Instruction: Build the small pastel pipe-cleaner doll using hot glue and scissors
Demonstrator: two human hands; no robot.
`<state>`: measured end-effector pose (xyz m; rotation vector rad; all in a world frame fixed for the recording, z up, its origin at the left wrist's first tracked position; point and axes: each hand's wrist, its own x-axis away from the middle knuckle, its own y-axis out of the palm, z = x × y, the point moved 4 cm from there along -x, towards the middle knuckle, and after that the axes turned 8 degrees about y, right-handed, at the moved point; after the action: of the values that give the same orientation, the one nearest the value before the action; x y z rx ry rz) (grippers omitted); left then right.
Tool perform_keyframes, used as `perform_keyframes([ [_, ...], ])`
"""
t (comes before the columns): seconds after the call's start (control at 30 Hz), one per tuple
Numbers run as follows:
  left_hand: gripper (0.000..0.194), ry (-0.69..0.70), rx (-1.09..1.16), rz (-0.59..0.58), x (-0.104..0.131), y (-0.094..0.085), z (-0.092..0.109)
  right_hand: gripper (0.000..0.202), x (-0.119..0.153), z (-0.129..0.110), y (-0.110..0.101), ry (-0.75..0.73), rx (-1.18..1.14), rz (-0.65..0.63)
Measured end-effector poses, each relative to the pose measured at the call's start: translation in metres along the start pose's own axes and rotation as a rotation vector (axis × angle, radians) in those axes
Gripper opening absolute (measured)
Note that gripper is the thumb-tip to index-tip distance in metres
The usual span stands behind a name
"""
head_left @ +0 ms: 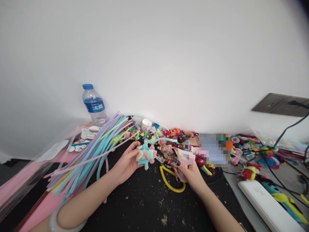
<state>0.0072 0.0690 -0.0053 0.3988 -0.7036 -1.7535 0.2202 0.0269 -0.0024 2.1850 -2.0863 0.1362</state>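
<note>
My left hand [128, 163] is closed on a small fuzzy figure [146, 155] of pastel blue, pink and yellow pipe cleaners, held above the black mat. One light-blue strand [164, 140] sticks out from it to the right. A pink-white hot glue gun [186, 157] is in my right hand [189, 175], fingers wrapped round its body. Its front end looks crusted brown and points left toward the figure. Close to that end are the metal jaws of a cutting tool [160, 158]. A yellow loop [172, 187], perhaps its handle, lies below; my hand partly covers this area.
Loose pastel pipe cleaners [96, 158] lie left of my arm. Behind them stands a water bottle [94, 104]. Finished colourful figures and a paper cup [146, 125] line the wall. On the right are a white power bank [265, 203], black cables [286, 129] and a wall socket [281, 104].
</note>
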Motion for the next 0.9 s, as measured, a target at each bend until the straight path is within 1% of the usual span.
perform_keyframes([
  [0.13, 0.015, -0.024, 0.002, -0.022, 0.003, 0.003, 0.0, 0.037, -0.001, 0.006, -0.001, 0.009, -0.016, -0.001],
  [0.33, 0.017, -0.028, -0.017, -0.054, 0.004, 0.005, -0.001, 0.04, -0.004, 0.014, -0.004, 0.023, -0.021, 0.023],
  [0.47, 0.015, -0.023, -0.049, -0.102, 0.004, 0.007, -0.002, 0.04, -0.004, 0.016, -0.005, 0.036, -0.012, 0.026],
  [0.73, 0.012, -0.007, -0.069, -0.154, 0.005, 0.01, -0.002, 0.036, -0.003, 0.016, -0.002, 0.045, 0.037, -0.048],
  [0.9, 0.011, -0.019, -0.068, -0.182, 0.007, 0.012, -0.002, 0.047, -0.001, 0.011, -0.001, 0.098, -0.06, -0.086],
])
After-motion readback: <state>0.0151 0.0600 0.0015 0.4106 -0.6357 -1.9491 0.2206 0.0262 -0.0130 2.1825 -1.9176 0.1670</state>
